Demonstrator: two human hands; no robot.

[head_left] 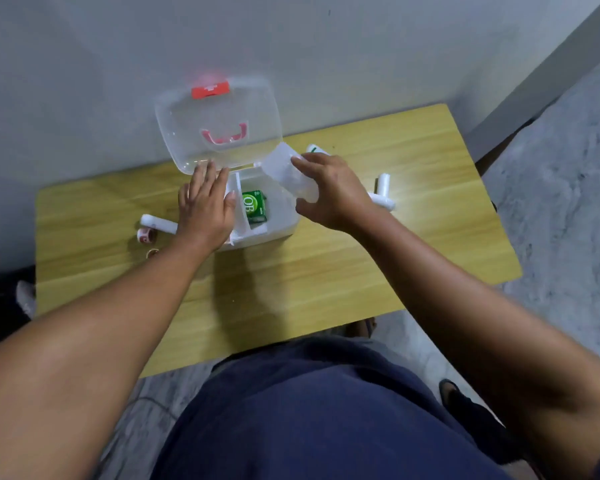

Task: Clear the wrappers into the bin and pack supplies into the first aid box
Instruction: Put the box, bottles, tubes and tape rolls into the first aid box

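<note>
The first aid box (257,216), a clear plastic case, sits toward the far edge of your wooden table (326,271), close to the wall, with its long axis running left to right. Its lid (219,123) stands open and leans back toward the wall, inner face toward you, with a red latch (210,89) at the top edge and a red handle (224,135) showing through the plastic. Inside, a divider splits the box, and a green packet (253,206) printed "OB" in white lies in the right compartment, its lettering turned sideways.

Your left hand (207,206) lies flat over the left compartment, fingers straight and close together, thumb out over the divider. Your right hand (329,192) holds a clear inner tray (288,171) tilted above the box's right end, fingers spread across its top and thumb beneath.

A white tube (158,222) and a small red-and-white roll (146,235) lie left of the box; two white tubes (383,192) lie to the right, one crossing the other. I cannot read any of their print.

The wall (291,46) is plain grey and the floor (568,202) mottled grey.
</note>
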